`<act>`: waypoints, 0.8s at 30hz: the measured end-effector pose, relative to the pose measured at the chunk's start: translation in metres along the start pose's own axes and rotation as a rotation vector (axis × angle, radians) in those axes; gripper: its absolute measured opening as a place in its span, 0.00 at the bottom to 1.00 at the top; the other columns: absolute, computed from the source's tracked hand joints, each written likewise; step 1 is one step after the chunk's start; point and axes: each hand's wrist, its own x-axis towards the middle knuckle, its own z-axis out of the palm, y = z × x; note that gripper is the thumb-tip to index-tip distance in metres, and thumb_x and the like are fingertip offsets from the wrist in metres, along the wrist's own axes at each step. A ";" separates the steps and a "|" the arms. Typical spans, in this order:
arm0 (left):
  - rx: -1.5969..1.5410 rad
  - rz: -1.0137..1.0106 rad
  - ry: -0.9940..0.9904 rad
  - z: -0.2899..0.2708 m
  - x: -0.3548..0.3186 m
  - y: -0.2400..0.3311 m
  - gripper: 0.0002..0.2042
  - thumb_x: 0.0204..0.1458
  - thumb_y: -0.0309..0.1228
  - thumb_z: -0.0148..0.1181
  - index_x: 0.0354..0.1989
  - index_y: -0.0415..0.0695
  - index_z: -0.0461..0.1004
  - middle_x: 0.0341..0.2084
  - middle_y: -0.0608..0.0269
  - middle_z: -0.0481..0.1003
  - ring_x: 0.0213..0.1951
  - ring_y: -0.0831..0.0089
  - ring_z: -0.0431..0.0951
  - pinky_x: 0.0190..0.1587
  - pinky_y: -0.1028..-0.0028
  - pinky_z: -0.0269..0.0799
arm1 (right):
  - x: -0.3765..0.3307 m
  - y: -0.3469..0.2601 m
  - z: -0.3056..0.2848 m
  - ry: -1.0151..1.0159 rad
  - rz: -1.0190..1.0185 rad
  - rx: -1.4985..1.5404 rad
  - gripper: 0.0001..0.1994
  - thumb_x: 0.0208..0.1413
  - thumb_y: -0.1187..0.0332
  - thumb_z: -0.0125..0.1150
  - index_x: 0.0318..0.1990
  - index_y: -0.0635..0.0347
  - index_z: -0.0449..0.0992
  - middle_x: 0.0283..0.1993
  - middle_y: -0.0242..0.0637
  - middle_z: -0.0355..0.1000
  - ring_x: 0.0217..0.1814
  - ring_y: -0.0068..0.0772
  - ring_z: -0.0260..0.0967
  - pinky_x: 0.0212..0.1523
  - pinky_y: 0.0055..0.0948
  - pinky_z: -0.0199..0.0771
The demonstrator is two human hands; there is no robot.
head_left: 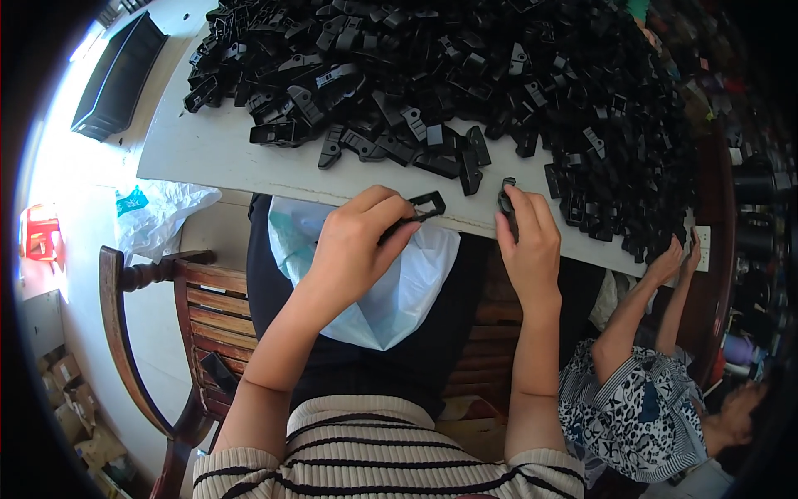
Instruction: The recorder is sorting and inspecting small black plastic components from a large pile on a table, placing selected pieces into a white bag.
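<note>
My left hand is closed on a small black plastic part with a rectangular opening, held just off the table's near edge. A second black plastic part is pinched between the thumb and fingers of my right hand, a little to the right over that same edge. Across my lap, under both hands, lies a white plastic bag. Beyond them a large heap of black plastic parts spreads over the white table. A few loose pieces lie nearest my hands.
At the far left a black bin stands past the table. Below it are another white plastic bag and a red stool. A wooden chair is at my left. To my right, a co-worker reaches toward the heap's edge.
</note>
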 end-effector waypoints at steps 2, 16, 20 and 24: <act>-0.064 -0.015 -0.021 0.000 -0.004 0.002 0.09 0.46 0.22 0.64 0.36 0.39 0.73 0.30 0.57 0.72 0.30 0.58 0.75 0.31 0.68 0.71 | -0.001 0.004 -0.002 -0.040 0.028 0.121 0.18 0.46 0.81 0.64 0.47 0.64 0.73 0.40 0.41 0.70 0.34 0.38 0.71 0.34 0.31 0.72; -0.220 -0.126 -0.047 0.009 -0.009 0.012 0.16 0.46 0.21 0.64 0.45 0.40 0.75 0.34 0.54 0.77 0.36 0.60 0.79 0.35 0.70 0.74 | -0.005 -0.036 -0.009 -0.001 -0.104 0.494 0.19 0.40 0.82 0.66 0.44 0.66 0.75 0.43 0.43 0.70 0.44 0.44 0.70 0.44 0.34 0.73; -0.269 -0.155 -0.076 0.010 -0.009 0.015 0.16 0.46 0.21 0.63 0.45 0.40 0.75 0.33 0.53 0.78 0.35 0.58 0.79 0.34 0.71 0.74 | -0.002 -0.044 -0.007 -0.062 -0.183 0.481 0.22 0.38 0.81 0.68 0.46 0.65 0.76 0.40 0.40 0.69 0.42 0.41 0.69 0.40 0.33 0.72; -0.354 -0.186 -0.133 0.010 -0.011 0.013 0.18 0.46 0.24 0.66 0.47 0.37 0.75 0.35 0.55 0.79 0.37 0.67 0.79 0.40 0.74 0.74 | -0.003 -0.041 -0.005 -0.011 -0.251 0.418 0.22 0.37 0.79 0.69 0.46 0.63 0.78 0.39 0.37 0.69 0.40 0.39 0.69 0.37 0.32 0.73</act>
